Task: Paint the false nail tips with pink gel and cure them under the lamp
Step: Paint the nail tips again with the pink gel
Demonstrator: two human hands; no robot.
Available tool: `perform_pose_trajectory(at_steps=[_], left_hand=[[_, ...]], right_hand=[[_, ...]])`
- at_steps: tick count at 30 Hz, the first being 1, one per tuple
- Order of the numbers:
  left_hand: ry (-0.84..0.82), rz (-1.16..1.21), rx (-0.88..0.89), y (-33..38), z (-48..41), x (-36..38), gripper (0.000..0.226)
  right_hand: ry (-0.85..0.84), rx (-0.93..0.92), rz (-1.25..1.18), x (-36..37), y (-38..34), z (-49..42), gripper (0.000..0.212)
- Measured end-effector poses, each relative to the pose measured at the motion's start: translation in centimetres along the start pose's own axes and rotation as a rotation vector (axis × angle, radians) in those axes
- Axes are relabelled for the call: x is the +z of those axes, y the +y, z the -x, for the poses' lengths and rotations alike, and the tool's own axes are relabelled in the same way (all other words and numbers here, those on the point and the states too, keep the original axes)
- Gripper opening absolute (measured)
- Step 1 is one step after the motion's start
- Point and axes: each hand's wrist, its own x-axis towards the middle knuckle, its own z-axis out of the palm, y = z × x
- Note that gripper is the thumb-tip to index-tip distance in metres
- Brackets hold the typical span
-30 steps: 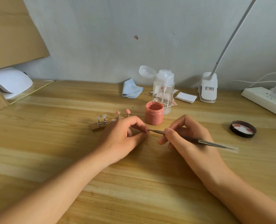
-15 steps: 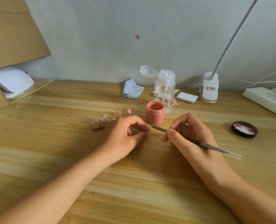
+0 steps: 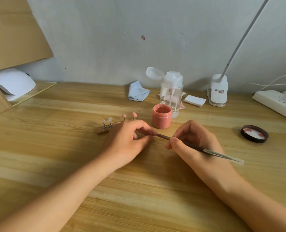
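Two hands near gel jar: right hand pinches brush; left hand curled at its tip, hold unclear

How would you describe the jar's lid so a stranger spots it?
On the wooden table, look right, in front of the white power strip. The lid lies there upturned, apart from everything. It alone is black-rimmed, white inside with pink smears.

- Left grip: knuckles up, fingers curled, forefinger and thumb tips close; anything pinched is hidden.
- Right grip: thumb and forefinger pinch a brush pen-fashion, forearm angled inward.
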Motion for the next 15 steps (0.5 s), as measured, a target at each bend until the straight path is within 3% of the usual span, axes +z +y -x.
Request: perform_pose_trajectory(at_steps=[8,15], left_hand=[[-0.009,0.011,0.013,0.14,0.04,-0.06,0.022],[-0.022,0.053,0.009,-0.18,-0.03,0.12,0.021]], right_hand=[[0.014,-0.008,0.035,-0.04,0.23,-0.01,0.009],[0.167,-0.174,-0.033,-0.41,-0.41,0.37,0.013]])
